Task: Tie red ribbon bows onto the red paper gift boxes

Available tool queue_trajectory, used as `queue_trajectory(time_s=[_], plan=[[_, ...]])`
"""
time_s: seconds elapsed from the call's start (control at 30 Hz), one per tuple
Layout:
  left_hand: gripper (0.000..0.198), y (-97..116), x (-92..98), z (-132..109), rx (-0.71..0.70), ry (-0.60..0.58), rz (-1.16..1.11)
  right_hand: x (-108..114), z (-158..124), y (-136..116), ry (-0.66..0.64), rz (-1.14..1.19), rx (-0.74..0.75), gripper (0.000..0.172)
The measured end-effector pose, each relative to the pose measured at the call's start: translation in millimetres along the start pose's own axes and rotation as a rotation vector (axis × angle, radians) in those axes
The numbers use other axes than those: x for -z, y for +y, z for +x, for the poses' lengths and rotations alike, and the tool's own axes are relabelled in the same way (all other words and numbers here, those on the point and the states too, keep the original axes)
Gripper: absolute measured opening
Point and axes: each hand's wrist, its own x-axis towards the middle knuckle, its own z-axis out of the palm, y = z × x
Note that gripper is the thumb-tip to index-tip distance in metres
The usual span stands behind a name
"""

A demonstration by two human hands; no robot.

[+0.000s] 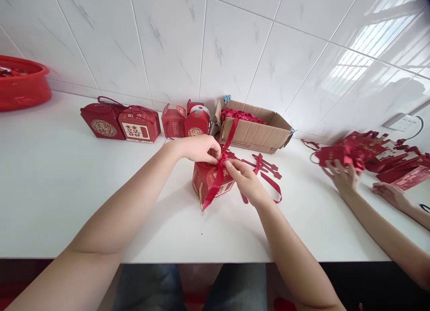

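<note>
A small red gift box (202, 180) with gold and white lettering stands on the white table in front of me. Across its top lies a shiny red ribbon (215, 188), knotted or gathered at the middle, with one tail hanging down the front and another rising behind. My left hand (204, 149) pinches the ribbon at the gathered spot from the left. From the right, my right hand (244, 179) closes thumb and fingers on the same part of the ribbon. The exact shape of the knot is partly hidden by my fingers.
Behind the box stands an open cardboard box (251, 138) of red ribbon bows (243, 116). Red flower-ended strips (268, 166) and a loose ribbon (273, 185) lie to the right. More gift boxes (139, 125) line the wall. A red basin (25, 89) sits far left; a co-worker's hands (342, 179) work at right.
</note>
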Motion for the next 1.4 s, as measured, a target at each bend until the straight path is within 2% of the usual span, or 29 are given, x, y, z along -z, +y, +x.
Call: queue_trajectory(time_s=[0.1, 0.27, 0.4, 0.47, 0.53, 0.57, 0.6, 0.67, 0.73, 0.77, 0.87, 0.93, 1.1, 1.2, 1.4], plan=[[0.019, -1, 1.7, -1, -0.012, -0.017, 0.006, 4, 2, 8, 0.056, -0.001, -0.072, 0.031], [0.016, 0, 2.4, -2, -0.017, -0.036, -0.042, 6, 6, 19, 0.095, -0.150, -0.005, 0.027], [0.015, 2, -0.2, 0, -0.011, -0.053, -0.088, 14, 4, 12, 0.150, -0.158, 0.046, 0.023], [0.015, 1, -2.2, 2, -0.008, -0.064, -0.114, 23, 1, 6, 0.087, -0.068, 0.015, 0.027], [0.014, 0, -4.0, 4, -0.021, -0.077, -0.135, 34, -1, 3, -0.096, -0.003, -0.070, 0.035], [0.014, 0, -4.6, 5, -0.032, -0.081, -0.142, 39, -2, 3, -0.170, -0.027, -0.104, 0.040], [0.013, -1, -5.0, 5, -0.045, -0.084, -0.147, 43, -1, 3, -0.170, -0.092, -0.118, 0.046], [0.011, -2, -5.4, 6, -0.063, -0.085, -0.153, 46, 3, 7, -0.001, -0.255, -0.077, 0.054], [0.010, -2, -5.3, 6, -0.071, -0.089, -0.158, 44, 9, 9, 0.113, -0.301, 0.009, 0.049], [0.010, -1, -5.2, 6, -0.077, -0.092, -0.159, 42, 12, 8, 0.089, -0.269, 0.051, 0.045], [0.007, 2, -4.0, 3, -0.079, -0.078, -0.138, 37, 22, 1, -0.124, -0.137, 0.101, 0.036], [0.009, 5, -2.5, 0, -0.045, -0.058, -0.105, 35, 29, -7, -0.237, -0.132, 0.074, 0.030], [0.015, 20, 1.7, -12, 0.088, -0.027, -0.001, 43, 43, -27, -0.425, -0.162, 0.019, 0.016], [0.013, 28, 3.0, -17, 0.129, -0.026, 0.056, 46, 45, -35, -0.487, -0.223, 0.051, 0.015], [0.011, 29, 6.6, -19, 0.160, -0.041, 0.115, 46, 44, -34, -0.474, -0.208, 0.069, 0.010]])
